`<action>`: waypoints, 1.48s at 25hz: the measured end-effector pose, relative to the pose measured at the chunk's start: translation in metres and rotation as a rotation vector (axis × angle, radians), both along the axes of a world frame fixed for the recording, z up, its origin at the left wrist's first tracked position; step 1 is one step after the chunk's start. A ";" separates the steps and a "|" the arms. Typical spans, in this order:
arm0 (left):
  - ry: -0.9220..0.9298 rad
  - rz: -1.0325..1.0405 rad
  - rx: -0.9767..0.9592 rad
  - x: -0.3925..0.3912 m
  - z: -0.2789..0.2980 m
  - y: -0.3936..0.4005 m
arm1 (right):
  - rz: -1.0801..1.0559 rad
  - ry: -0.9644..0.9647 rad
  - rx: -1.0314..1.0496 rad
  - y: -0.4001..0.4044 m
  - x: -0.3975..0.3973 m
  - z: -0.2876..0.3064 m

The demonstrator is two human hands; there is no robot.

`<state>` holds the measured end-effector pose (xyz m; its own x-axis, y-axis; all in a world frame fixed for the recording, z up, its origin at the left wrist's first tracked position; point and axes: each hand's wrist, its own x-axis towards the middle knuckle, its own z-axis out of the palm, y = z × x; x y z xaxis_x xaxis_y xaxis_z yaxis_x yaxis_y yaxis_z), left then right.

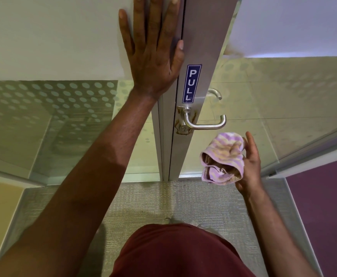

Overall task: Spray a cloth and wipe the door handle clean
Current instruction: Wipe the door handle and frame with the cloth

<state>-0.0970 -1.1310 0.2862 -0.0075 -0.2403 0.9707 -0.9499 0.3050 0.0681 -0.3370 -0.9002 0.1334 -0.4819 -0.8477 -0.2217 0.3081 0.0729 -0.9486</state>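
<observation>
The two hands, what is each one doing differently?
The left hand is spread flat against the grey metal door frame; the right hand curls around a bunched pink and cream striped cloth. The left hand is raised above the curved silver door handle; the right sits below it, not touching. Both are bare.

My arms (95, 176) are bare to the frame edge, no sleeves; dark red shirt (179, 254) below.
</observation>
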 end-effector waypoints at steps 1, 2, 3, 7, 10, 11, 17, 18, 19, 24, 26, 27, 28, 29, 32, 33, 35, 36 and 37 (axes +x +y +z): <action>0.000 -0.002 -0.003 -0.001 0.001 0.001 | 0.018 -0.079 -0.002 0.002 0.000 0.002; 0.005 -0.007 -0.005 -0.001 0.001 0.002 | 0.029 -0.112 -0.004 0.003 0.002 0.004; 0.009 -0.009 -0.005 -0.001 0.001 0.002 | 0.032 -0.102 0.007 0.004 0.003 0.006; -0.002 0.001 -0.002 -0.001 0.001 0.003 | 0.187 -0.403 0.030 0.009 -0.001 0.013; -0.016 0.007 -0.007 -0.002 0.002 0.005 | 0.403 -0.574 -0.040 0.018 -0.004 0.011; -0.016 0.009 -0.009 -0.002 0.001 0.005 | 0.431 -0.534 -0.045 0.020 -0.002 0.008; -0.014 0.025 -0.012 -0.001 0.000 0.005 | 0.386 0.478 0.175 0.016 0.011 -0.010; -0.019 0.024 -0.011 -0.001 -0.001 0.004 | 0.362 0.783 0.251 0.013 0.012 -0.010; -0.022 0.016 -0.011 0.000 -0.001 0.003 | 0.351 1.023 0.285 0.010 0.013 -0.011; -0.036 -0.023 0.016 -0.001 -0.004 -0.002 | 0.395 0.927 0.083 -0.016 0.029 -0.023; -0.030 -0.025 0.030 0.001 -0.004 -0.003 | 0.412 0.931 0.083 -0.029 0.034 -0.028; -0.029 -0.023 0.035 0.001 -0.004 -0.003 | 0.401 0.897 0.075 -0.036 0.037 -0.032; -0.031 -0.018 0.039 0.001 -0.003 -0.003 | 0.371 0.800 0.062 -0.043 0.039 -0.036; -0.035 -0.014 0.039 0.001 -0.003 -0.003 | 0.323 0.641 0.048 -0.053 0.042 -0.040; -0.055 -0.032 0.036 0.002 0.000 -0.004 | 0.121 0.191 0.022 -0.085 0.048 -0.044; -0.058 -0.045 0.033 0.002 0.000 -0.004 | 0.080 0.093 0.008 -0.095 0.049 -0.045; -0.053 -0.060 0.043 0.000 0.003 -0.003 | 0.024 0.013 -0.048 -0.106 0.058 -0.049; -0.047 -0.064 0.053 0.000 0.005 -0.002 | -0.012 0.068 -0.065 -0.107 0.064 -0.052; -0.040 -0.070 0.062 0.000 0.006 -0.001 | -0.076 0.178 -0.083 -0.108 0.073 -0.053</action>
<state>-0.0970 -1.1316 0.2921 -0.0650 -0.2972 0.9526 -0.9287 0.3673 0.0513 -0.2644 -1.0079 0.0800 -0.5702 -0.8194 -0.0589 0.1372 -0.0243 -0.9902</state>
